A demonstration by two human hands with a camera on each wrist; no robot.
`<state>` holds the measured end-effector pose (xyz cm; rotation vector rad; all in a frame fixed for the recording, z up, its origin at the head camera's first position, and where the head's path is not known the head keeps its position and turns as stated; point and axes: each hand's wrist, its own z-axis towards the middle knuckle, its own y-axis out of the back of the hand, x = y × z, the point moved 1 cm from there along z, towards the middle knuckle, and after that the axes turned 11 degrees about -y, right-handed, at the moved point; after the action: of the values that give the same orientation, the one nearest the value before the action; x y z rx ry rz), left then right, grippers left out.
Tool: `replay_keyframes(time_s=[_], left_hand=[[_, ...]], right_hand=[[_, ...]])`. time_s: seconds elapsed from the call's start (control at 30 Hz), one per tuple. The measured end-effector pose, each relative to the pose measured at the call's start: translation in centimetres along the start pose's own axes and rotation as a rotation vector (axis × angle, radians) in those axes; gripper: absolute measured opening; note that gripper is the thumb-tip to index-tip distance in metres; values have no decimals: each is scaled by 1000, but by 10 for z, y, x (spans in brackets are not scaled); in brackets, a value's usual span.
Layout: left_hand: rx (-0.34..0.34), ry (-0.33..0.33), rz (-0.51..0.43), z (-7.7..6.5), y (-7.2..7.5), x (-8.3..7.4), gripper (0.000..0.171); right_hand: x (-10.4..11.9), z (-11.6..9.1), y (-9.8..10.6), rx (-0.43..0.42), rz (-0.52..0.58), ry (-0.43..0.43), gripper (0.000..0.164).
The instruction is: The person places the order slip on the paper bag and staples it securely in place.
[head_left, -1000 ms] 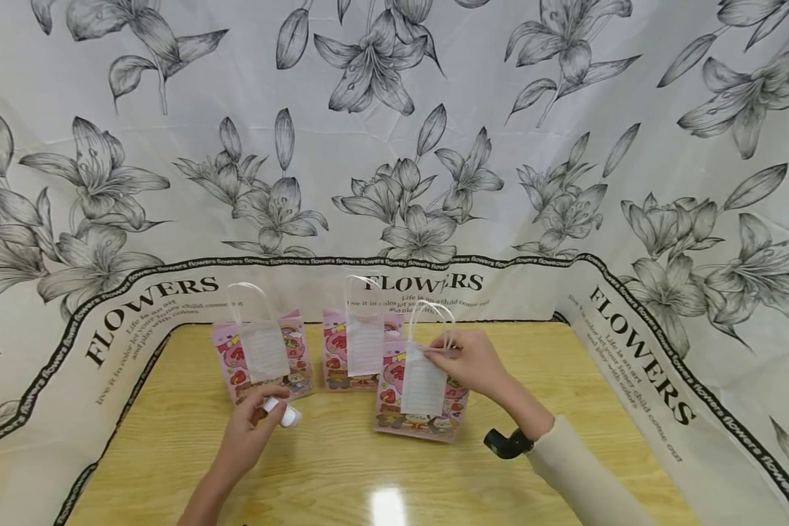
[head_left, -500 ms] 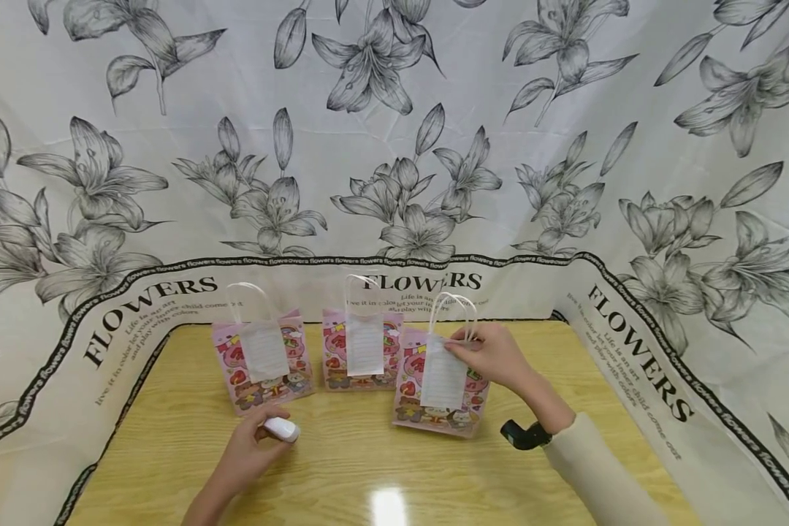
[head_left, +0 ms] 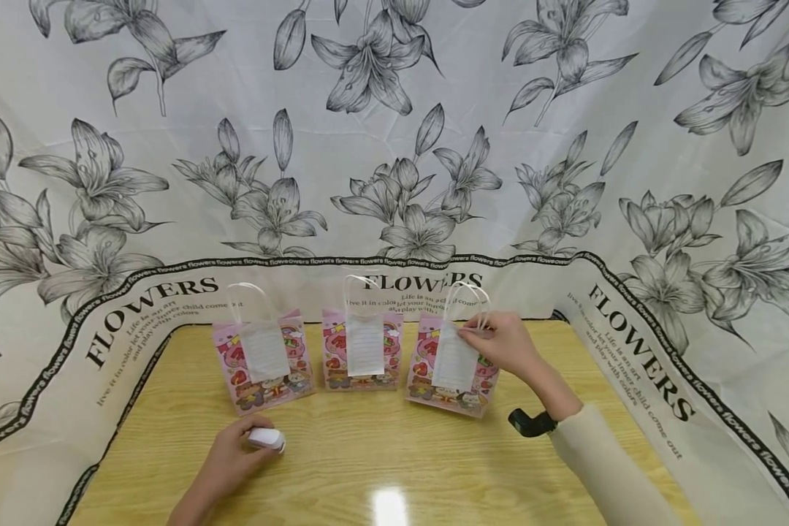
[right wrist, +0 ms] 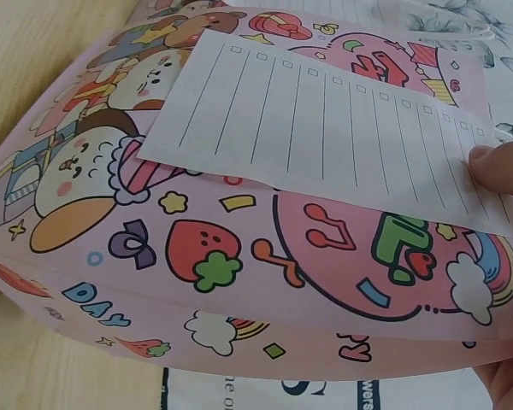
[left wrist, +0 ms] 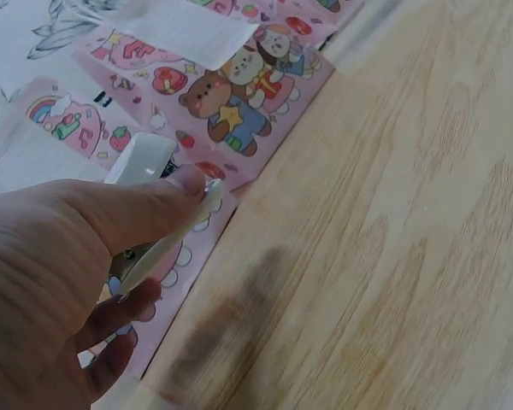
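Note:
My right hand [head_left: 516, 347] pinches the top of the right-hand pink paper gift bag [head_left: 423, 372], which carries cartoon animals and white rope handles. A lined white checklist slip [head_left: 452, 358] lies against this bag's front, its upper end under my thumb; in the right wrist view the slip [right wrist: 282, 128] shows a row of small boxes. My left hand [head_left: 226, 456] holds a small white stapler [head_left: 266, 439] between thumb and fingers, low in front of the left bag [head_left: 239, 372]. Close up, the stapler [left wrist: 145, 158] shows its two white arms parted around some metal.
The left bag and a middle gift bag [head_left: 335, 365] stand upright at the back, each with a white slip on its front. Behind them hangs a white flower-print cloth [head_left: 394, 146]. The wooden table [head_left: 342, 467] reaches toward the front.
My right hand has moved the bag right and back, from overlapping the middle bag to standing apart beside it. My left hand has drawn slightly back toward the front with the stapler.

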<state>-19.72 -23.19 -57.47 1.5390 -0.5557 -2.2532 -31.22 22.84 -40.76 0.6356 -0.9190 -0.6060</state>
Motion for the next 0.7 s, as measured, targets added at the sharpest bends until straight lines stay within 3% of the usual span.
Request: replay_keyframes(time_s=[0.43, 0.7], left_hand=[[30, 95, 13, -3, 6, 12, 37], [-18, 19, 16, -7, 6, 16, 36]], right_hand=[[-18, 4, -7, -61, -45, -1, 8], [-23, 8, -15, -59, -30, -43, 9]])
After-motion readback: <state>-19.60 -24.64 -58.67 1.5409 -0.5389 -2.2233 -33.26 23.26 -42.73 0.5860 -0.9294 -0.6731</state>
